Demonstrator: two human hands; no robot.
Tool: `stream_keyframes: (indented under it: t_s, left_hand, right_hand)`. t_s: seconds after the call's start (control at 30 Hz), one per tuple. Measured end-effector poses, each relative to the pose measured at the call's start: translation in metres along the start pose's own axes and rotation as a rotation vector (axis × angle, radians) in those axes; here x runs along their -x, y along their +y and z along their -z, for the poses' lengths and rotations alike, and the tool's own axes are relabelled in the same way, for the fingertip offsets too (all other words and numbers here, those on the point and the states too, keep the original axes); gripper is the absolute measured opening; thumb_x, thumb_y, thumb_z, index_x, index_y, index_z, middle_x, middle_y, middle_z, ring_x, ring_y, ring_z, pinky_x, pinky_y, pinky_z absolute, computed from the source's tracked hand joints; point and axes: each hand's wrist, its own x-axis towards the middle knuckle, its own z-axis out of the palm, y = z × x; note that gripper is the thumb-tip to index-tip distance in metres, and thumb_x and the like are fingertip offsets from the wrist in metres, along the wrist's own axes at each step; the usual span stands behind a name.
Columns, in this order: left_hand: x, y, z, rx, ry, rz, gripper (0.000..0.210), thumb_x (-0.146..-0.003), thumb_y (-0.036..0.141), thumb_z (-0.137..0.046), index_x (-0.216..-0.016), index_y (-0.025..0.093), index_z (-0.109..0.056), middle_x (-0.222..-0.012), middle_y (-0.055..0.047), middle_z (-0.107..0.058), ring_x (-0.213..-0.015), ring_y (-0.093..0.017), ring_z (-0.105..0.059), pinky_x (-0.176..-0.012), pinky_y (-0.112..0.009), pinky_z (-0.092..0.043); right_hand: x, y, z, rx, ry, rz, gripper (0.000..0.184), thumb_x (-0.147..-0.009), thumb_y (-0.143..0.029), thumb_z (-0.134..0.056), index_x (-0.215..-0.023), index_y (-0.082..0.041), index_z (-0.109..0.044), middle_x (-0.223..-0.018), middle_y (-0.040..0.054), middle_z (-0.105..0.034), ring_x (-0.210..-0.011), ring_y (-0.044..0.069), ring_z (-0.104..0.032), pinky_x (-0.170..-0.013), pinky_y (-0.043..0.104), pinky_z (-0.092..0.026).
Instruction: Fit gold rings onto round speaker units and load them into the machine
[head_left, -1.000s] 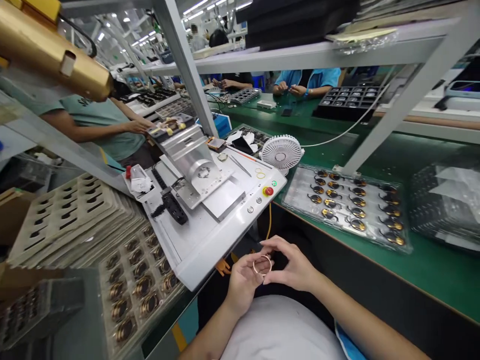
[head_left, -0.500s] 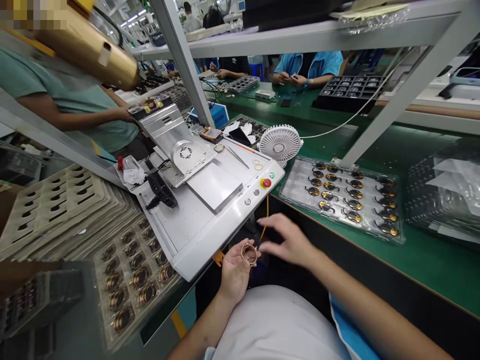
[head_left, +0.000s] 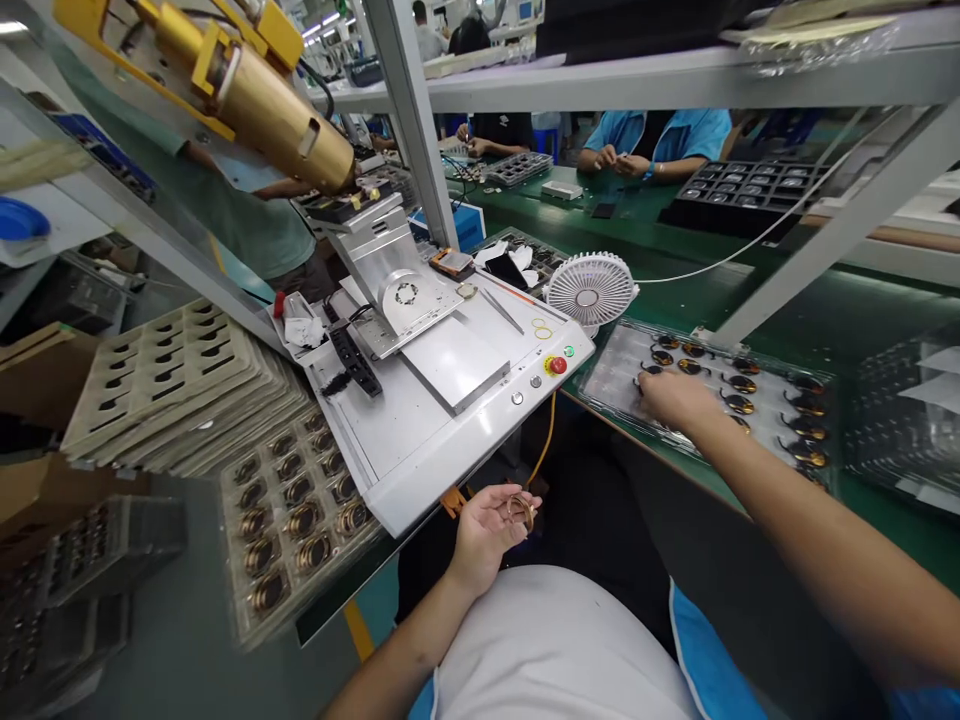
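My left hand (head_left: 487, 535) holds a rose-gold watch case (head_left: 520, 512), an open ring with small lugs, in its curled fingers just above my lap. My right hand (head_left: 679, 400) reaches over a clear plastic tray (head_left: 611, 365) on the green bench, its fingertips closed at a round black-and-gold part (head_left: 649, 371) near the tray's left side. My fingers partly cover that part. Similar round parts with thin curved black tails, such as one nearby (head_left: 741, 384), lie in rows in the tray.
A white machine (head_left: 420, 430) with a red button (head_left: 556, 365) stands ahead, a gold cylinder (head_left: 292, 115) above it. A white fan (head_left: 590, 292) sits beside it. At left are a tray of gold cases (head_left: 232, 580) and stacked trays (head_left: 165, 370). Co-workers sit across the bench.
My right hand has moved from beside the watch case out to the right, onto the tray of round parts. My left hand keeps the case, now tilted differently. The view has shifted left.
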Motion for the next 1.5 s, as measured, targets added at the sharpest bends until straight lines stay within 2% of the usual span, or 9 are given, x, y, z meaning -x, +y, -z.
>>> stream_keyframes:
  t_s: [0.2,0.33,0.43,0.67,0.83,1.0,1.1,1.3,1.5]
  left_hand:
    - [0.004,0.001,0.006,-0.015,0.013,0.043,0.052,-0.060,0.033,-0.101,-0.105,0.019,-0.077,-0.102,-0.009,-0.079,-0.099,-0.026,-0.077,-0.093,-0.039,-0.058]
    - [0.001,0.008,-0.002,-0.076,-0.125,0.065,0.065,-0.058,0.030,-0.102,-0.117,0.024,-0.077,-0.150,-0.017,-0.060,-0.100,-0.027,-0.077,-0.085,-0.037,-0.061]
    - [-0.001,0.015,-0.008,-0.117,-0.250,0.077,0.085,-0.049,0.027,-0.105,-0.128,0.029,-0.074,-0.169,-0.018,-0.034,-0.100,-0.029,-0.077,-0.081,-0.038,-0.063]
    - [0.003,0.028,0.003,-0.150,-0.284,0.121,0.098,-0.047,0.028,-0.106,-0.137,0.030,-0.068,-0.160,-0.019,-0.045,-0.102,-0.031,-0.077,-0.081,-0.037,-0.063]
    - [0.008,0.031,0.009,-0.031,-0.226,0.124,0.102,-0.046,0.043,-0.105,-0.138,0.025,-0.066,-0.147,-0.021,-0.059,-0.095,-0.028,-0.078,-0.084,-0.037,-0.061]
    - [0.007,0.028,0.014,0.031,-0.193,0.142,0.097,-0.049,0.042,-0.105,-0.134,0.016,-0.067,-0.099,-0.014,-0.079,-0.092,-0.028,-0.077,-0.080,-0.034,-0.059]
    - [0.005,0.028,0.015,0.054,-0.122,0.099,0.092,-0.052,0.045,-0.103,-0.132,0.014,-0.068,-0.096,-0.013,-0.080,-0.090,-0.025,-0.078,-0.081,-0.031,-0.058]
    - [0.007,0.033,0.012,0.003,-0.121,0.032,0.098,-0.055,0.048,-0.102,-0.139,0.014,-0.064,-0.101,-0.015,-0.081,-0.094,-0.026,-0.077,-0.088,-0.035,-0.057]
    - [0.020,0.035,0.023,-0.111,-0.106,-0.077,0.111,-0.057,0.049,-0.101,-0.151,0.014,-0.052,-0.103,-0.017,-0.081,-0.100,-0.031,-0.077,-0.090,-0.039,-0.057]
  right_hand:
    - [0.020,-0.006,-0.007,-0.347,0.116,-0.070,0.029,-0.088,-0.024,-0.063,-0.115,-0.015,-0.068,-0.086,0.0126,-0.074,-0.082,0.029,-0.073,-0.079,0.038,-0.056]
    - [0.071,-0.066,-0.033,-1.222,-0.024,0.130,0.054,-0.084,-0.042,-0.075,-0.130,-0.020,-0.059,-0.085,0.0023,-0.065,-0.063,0.020,-0.066,-0.057,0.034,-0.060]
    - [0.109,-0.114,-0.045,-1.447,-0.170,0.320,0.051,-0.091,-0.041,-0.073,-0.136,-0.025,-0.059,-0.092,0.0008,-0.060,-0.063,0.016,-0.066,-0.057,0.034,-0.062]
    - [0.118,-0.139,-0.042,-1.031,0.149,0.695,0.026,-0.102,-0.023,-0.057,-0.117,-0.028,-0.078,-0.094,0.0063,-0.065,-0.075,0.017,-0.065,-0.061,0.030,-0.056]
    - [0.117,-0.140,-0.044,-1.040,0.159,0.795,0.022,-0.103,-0.016,-0.056,-0.102,-0.025,-0.076,-0.098,0.0062,-0.065,-0.075,0.016,-0.068,-0.062,0.028,-0.056]
    - [0.113,-0.145,-0.035,-0.928,0.120,0.877,0.016,-0.101,-0.018,-0.058,-0.090,-0.022,-0.068,-0.103,0.0085,-0.064,-0.081,0.018,-0.067,-0.068,0.030,-0.056]
    - [0.085,-0.152,-0.017,-0.950,0.120,0.742,0.014,-0.099,-0.025,-0.061,-0.086,-0.021,-0.060,-0.096,0.0090,-0.068,-0.079,0.020,-0.067,-0.068,0.032,-0.055]
    - [0.000,-0.188,0.024,-1.244,-0.052,0.170,0.020,-0.095,-0.024,-0.064,-0.086,-0.023,-0.047,-0.060,-0.0019,-0.063,-0.042,0.013,-0.053,-0.044,0.024,-0.044]
    - [-0.018,-0.193,0.027,-1.021,-0.006,0.000,0.031,-0.086,-0.030,-0.079,-0.089,-0.023,-0.049,-0.052,-0.0047,-0.059,-0.034,0.013,-0.046,-0.038,0.024,-0.035]
